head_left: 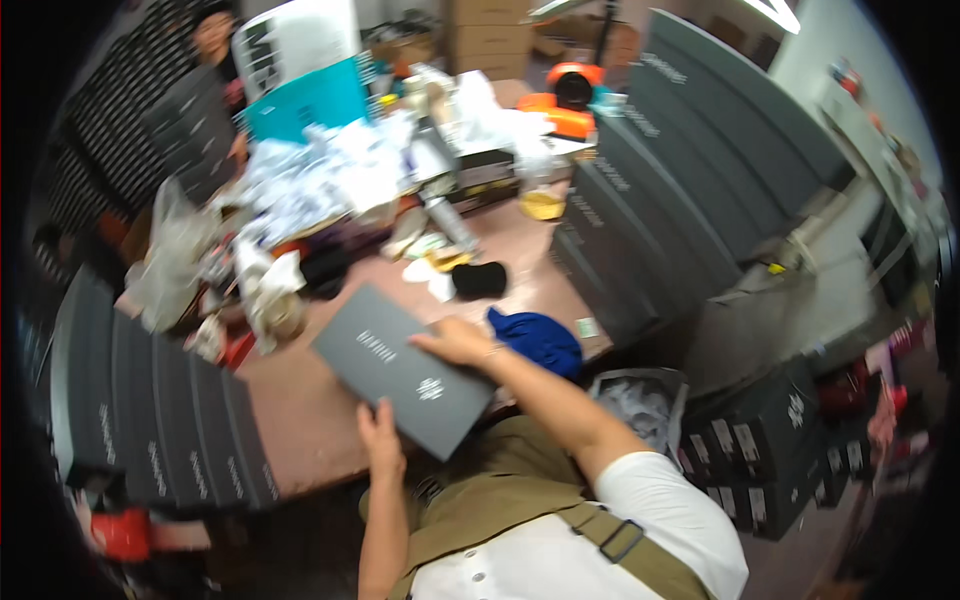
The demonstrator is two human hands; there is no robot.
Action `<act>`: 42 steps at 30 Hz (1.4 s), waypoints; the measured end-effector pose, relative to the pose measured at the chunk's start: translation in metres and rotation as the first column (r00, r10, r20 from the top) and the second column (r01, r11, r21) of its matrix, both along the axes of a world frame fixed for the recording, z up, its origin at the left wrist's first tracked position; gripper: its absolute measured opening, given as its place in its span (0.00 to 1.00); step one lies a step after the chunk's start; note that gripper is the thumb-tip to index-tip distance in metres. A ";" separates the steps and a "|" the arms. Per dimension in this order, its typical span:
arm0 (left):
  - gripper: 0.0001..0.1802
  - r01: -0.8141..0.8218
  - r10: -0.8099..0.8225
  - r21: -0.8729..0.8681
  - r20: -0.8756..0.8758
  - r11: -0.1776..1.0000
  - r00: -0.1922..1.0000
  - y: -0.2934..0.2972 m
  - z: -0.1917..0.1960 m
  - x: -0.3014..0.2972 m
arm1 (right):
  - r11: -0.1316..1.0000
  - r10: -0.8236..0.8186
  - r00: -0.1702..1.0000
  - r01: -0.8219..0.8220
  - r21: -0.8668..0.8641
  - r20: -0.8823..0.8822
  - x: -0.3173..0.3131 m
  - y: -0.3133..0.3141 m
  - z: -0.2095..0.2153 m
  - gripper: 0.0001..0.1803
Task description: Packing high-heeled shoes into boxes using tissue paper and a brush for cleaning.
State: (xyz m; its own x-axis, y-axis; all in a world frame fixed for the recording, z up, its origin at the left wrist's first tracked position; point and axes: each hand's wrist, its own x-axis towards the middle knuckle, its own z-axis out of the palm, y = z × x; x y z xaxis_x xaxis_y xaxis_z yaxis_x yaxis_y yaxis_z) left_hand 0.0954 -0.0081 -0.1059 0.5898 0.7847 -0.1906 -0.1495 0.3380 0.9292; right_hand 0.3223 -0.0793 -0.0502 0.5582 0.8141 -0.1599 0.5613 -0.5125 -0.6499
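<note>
A flat grey shoebox (400, 350) with pale printing on its lid lies tilted at the near edge of the table. My left hand (381, 435) grips its near left side, with fingertips showing at the edge. On the right, my right hand (462, 344) holds the box from above and along its far right side, its fingers partly blurred. The box looks closed, and its contents are hidden. Close to my right forearm lies a bunched blue cloth item (540, 342). Just beyond my right hand is a small black pad (480, 281).
Stacked grey boxes stand at the left (160, 410) and tall at the right (690, 160). Crumpled white paper (320, 175) heaps up at the back left. An orange tape dispenser (570, 115) sits at the back. A lined bin (640, 405) stands by my right elbow. Another person (215, 40) is far left.
</note>
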 end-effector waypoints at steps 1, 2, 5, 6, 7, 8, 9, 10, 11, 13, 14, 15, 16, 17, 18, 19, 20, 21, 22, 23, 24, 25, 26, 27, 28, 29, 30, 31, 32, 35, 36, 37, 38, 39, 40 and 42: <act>0.26 0.013 -0.013 -0.005 -0.019 1.000 1.000 0.010 -0.019 -0.002 | 0.999 0.046 0.999 -0.045 -0.006 0.030 0.005 0.014 -0.018 0.39; 0.24 0.058 -0.058 -0.004 -0.031 0.998 0.998 0.010 -0.015 0.006 | 0.999 -0.022 1.000 0.022 -0.045 -0.006 0.009 0.012 -0.024 0.39; 0.26 0.062 -0.070 -0.074 -0.115 0.995 0.991 0.003 -0.030 0.009 | 0.994 -0.112 0.978 0.113 -0.006 -0.175 0.016 -0.002 -0.045 0.40; 0.30 0.119 -0.131 -0.110 -0.104 0.987 0.986 0.006 -0.035 0.007 | 0.995 -0.095 0.963 0.088 -0.041 -0.253 0.017 -0.008 -0.041 0.42; 0.31 0.080 -0.093 -0.147 -0.083 0.986 0.992 -0.001 -0.030 0.004 | 0.996 -0.074 0.941 0.054 -0.069 -0.332 0.018 -0.013 -0.035 0.44; 0.32 0.042 -0.054 -0.186 -0.063 0.982 0.997 -0.015 -0.026 0.001 | 0.993 -0.031 0.915 0.076 0.096 -0.402 0.004 -0.023 -0.043 0.45; 0.32 0.003 -0.009 -0.224 -0.025 0.975 1.000 -0.023 -0.021 0.005 | 0.961 0.033 0.896 0.094 0.261 -0.444 -0.004 -0.034 -0.044 0.48; 0.34 0.122 -0.057 -0.294 0.220 0.948 0.974 -0.021 -0.022 -0.001 | 0.955 0.170 0.813 0.003 0.296 -0.557 -0.026 -0.049 -0.003 0.51; 0.34 0.274 -0.099 -0.319 0.470 0.907 0.877 -0.033 0.009 0.009 | 0.913 0.234 0.898 -0.072 0.402 -0.371 -0.029 -0.066 0.009 0.52; 0.34 0.328 -0.211 -0.203 0.449 0.922 0.869 -0.019 0.062 0.020 | 0.838 0.230 0.949 -0.080 0.540 -0.215 -0.042 -0.097 0.079 0.53; 0.33 0.391 -0.262 -0.142 0.534 0.910 0.804 -0.020 0.108 0.031 | 0.774 0.226 0.973 -0.148 0.616 -0.051 -0.044 -0.117 0.113 0.55; 0.32 0.451 -0.315 -0.074 0.617 0.890 0.722 -0.021 0.158 0.049 | 0.677 0.279 0.957 -0.251 0.692 0.075 -0.049 -0.142 0.157 0.58; 0.32 0.445 -0.314 -0.055 0.633 0.894 0.708 -0.026 0.197 0.063 | 0.652 0.202 0.891 -0.432 0.623 0.406 -0.050 -0.163 0.184 0.60; 0.31 0.442 -0.320 -0.030 0.646 0.897 0.693 -0.034 0.235 0.078 | 0.609 0.079 0.808 -0.503 0.613 0.584 -0.054 -0.183 0.216 0.60; 0.31 0.481 -0.379 0.038 0.672 0.876 0.637 -0.042 0.270 0.098 | 0.611 -0.034 0.788 -0.471 0.637 0.615 -0.054 -0.204 0.241 0.58; 0.31 0.511 -0.434 0.106 0.689 0.853 0.581 -0.049 0.305 0.116 | 0.576 -0.231 0.653 -0.506 0.642 0.722 -0.043 -0.220 0.263 0.54; 0.30 0.593 -0.572 0.246 0.681 0.767 0.457 -0.069 0.341 0.125 | 0.537 -0.365 0.582 -0.506 0.675 0.727 -0.039 -0.241 0.290 0.52; 0.30 0.682 -0.668 0.352 0.693 0.641 0.271 -0.083 0.374 0.134 | 0.478 -0.495 0.514 -0.512 0.713 0.701 -0.037 -0.258 0.319 0.49; 0.30 0.738 -0.729 0.458 0.681 0.496 0.067 -0.098 0.401 0.149 | 0.424 -0.588 0.490 -0.490 0.761 0.643 -0.027 -0.274 0.349 0.44; 0.29 0.771 -0.710 0.508 0.696 0.384 -0.105 -0.117 0.423 0.170 | 0.356 -0.622 0.549 -0.436 0.826 0.558 -0.011 -0.293 0.375 0.39; 0.29 0.710 -0.766 0.552 0.642 0.436 -0.028 -0.143 0.444 0.184 | 0.285 -0.618 0.638 -0.363 0.887 0.460 0.009 -0.318 0.401 0.35; 0.30 0.608 -0.839 0.620 0.522 0.497 0.154 -0.175 0.460 0.196 | 0.238 -0.581 0.723 -0.288 0.927 0.374 0.031 -0.346 0.420 0.32; 0.31 0.478 -0.878 0.741 0.345 0.472 0.332 -0.202 0.473 0.205 | 0.217 -0.454 0.791 -0.349 0.912 0.410 0.062 -0.380 0.442 0.31; 0.32 0.328 -0.858 0.880 0.151 0.342 0.491 -0.220 0.475 0.217 | 0.211 -0.409 0.872 -0.195 0.958 0.268 0.082 -0.402 0.449 0.31; 0.30 0.177 -0.837 0.973 0.025 0.145 0.546 -0.221 0.466 0.229 | 0.182 -0.396 0.900 -0.118 0.976 0.182 0.101 -0.410 0.451 0.26; 0.29 0.009 -0.778 0.998 -0.055 -0.063 0.626 -0.216 0.454 0.241 | 0.228 -0.433 0.890 -0.042 0.973 0.140 0.121 -0.406 0.443 0.29; 0.29 -0.156 -0.725 0.957 -0.074 -0.245 0.685 -0.217 0.446 0.254 | 0.217 -0.454 0.886 0.006 0.976 0.095 0.141 -0.411 0.431 0.29; 0.27 -0.260 -0.780 0.938 -0.016 -0.228 0.625 -0.220 0.429 0.257 | 0.205 -0.477 0.877 0.057 0.977 0.049 0.160 -0.417 0.418 0.30; 0.28 0.347 -0.862 0.928 -0.060 0.138 0.504 -0.236 0.430 0.255 | 0.235 -0.501 0.866 0.128 0.964 0.007 0.168 -0.423 0.410 0.31; 0.37 0.229 -0.858 0.925 -0.369 -0.302 0.358 -0.226 0.392 0.208 | 0.259 -0.599 0.799 0.253 0.932 -0.050 0.159 -0.437 0.400 0.34; 0.39 0.304 -0.827 0.882 -0.453 -0.361 0.332 -0.216 0.382 0.181 | 0.242 -0.627 0.778 0.244 0.939 -0.040 0.152 -0.429 0.398 0.35; 0.41 0.359 -0.793 0.815 -0.555 -0.456 0.252 -0.206 0.377 0.157 | 0.220 -0.653 0.757 0.232 0.948 -0.033 0.146 -0.424 0.397 0.37; 0.42 0.368 -0.717 0.755 -0.645 -0.544 0.264 -0.194 0.372 0.136 | 0.325 -0.716 0.677 0.108 0.940 0.169 0.150 -0.426 0.402 0.47; 0.42 0.402 -0.680 0.720 -0.683 -0.566 0.267 -0.182 0.368 0.124 | 0.496 -0.759 0.455 -0.061 0.866 0.466 0.141 -0.422 0.404 0.52; 0.41 0.461 -0.649 0.697 -0.703 -0.549 0.290 -0.168 0.366 0.114 | 0.671 -0.703 0.168 -0.166 0.723 0.691 0.124 -0.411 0.411 0.58; 0.39 0.563 -0.598 0.674 -0.719 -0.478 0.353 -0.139 0.361 0.107 | 0.884 -0.449 -0.322 -0.026 0.466 0.833 0.078 -0.368 0.419 0.57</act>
State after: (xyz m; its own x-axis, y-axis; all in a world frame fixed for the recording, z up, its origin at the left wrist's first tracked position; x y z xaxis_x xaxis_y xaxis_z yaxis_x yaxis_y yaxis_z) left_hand 0.2029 -0.1474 0.2551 0.7927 -0.6053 0.0726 -0.5565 -0.6698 0.4916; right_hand 0.3999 -0.4476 0.3687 -0.0502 0.4489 0.8922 0.4475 -0.7885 0.4219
